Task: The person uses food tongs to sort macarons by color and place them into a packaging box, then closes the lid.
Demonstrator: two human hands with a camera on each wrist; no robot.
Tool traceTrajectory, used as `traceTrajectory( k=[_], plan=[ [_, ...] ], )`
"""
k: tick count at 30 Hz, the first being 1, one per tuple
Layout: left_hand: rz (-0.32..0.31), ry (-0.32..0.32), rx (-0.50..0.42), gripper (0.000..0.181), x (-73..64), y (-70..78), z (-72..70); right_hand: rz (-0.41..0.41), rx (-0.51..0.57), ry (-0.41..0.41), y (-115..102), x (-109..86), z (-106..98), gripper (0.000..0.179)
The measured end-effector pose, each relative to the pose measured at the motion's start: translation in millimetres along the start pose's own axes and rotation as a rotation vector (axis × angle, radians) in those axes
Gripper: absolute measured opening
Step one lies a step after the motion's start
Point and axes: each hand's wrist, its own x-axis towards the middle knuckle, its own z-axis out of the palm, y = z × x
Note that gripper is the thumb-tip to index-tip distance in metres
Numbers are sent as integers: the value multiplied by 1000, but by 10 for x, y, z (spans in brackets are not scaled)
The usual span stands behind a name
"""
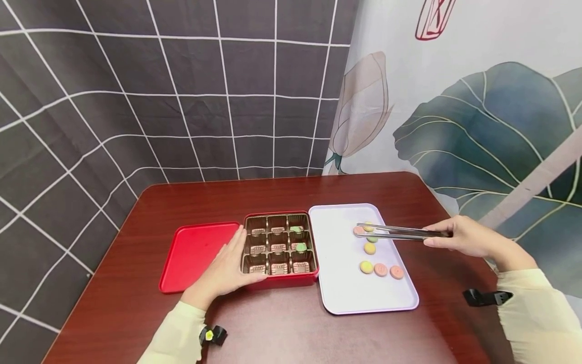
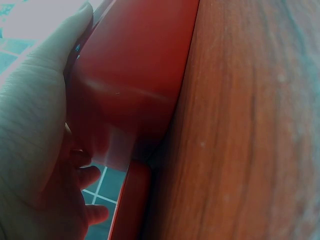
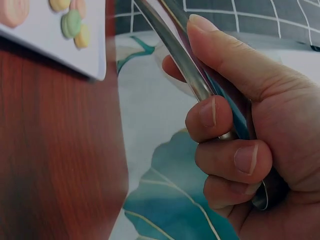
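My left hand (image 1: 226,268) rests against the near left corner of a red box (image 1: 284,281), fingers along its left side and thumb along the front rim. A gold divided insert (image 1: 278,237) fills the box; green macarons (image 1: 301,246) sit in two right-column compartments. In my right hand (image 1: 468,236) are metal tongs (image 1: 395,236), gripped by their rear end, as the right wrist view also shows. The tongs' tips reach over a white tray (image 1: 341,288), around a pink macaron (image 1: 358,230). Whether they squeeze it I cannot tell. A yellow macaron (image 1: 368,227) and a green one (image 1: 372,239) lie beside it.
More macarons lie on the tray: a yellow one (image 1: 370,248), another yellow one (image 1: 366,267) and two pink ones (image 1: 396,272). The red lid (image 1: 191,253) lies left of the box on the brown table (image 1: 282,323). A grid-patterned curtain (image 1: 200,111) hangs behind.
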Motion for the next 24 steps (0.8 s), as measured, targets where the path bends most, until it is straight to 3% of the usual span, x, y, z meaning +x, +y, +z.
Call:
traceTrajectory(
  k=[11, 24],
  plan=[
    [-15, -8, 0, 123, 22, -15, -4, 9, 13, 11, 179, -72, -9, 42],
    [-4, -4, 3, 125, 8, -6, -12, 101, 41, -30, 402, -114, 43, 45]
  ],
)
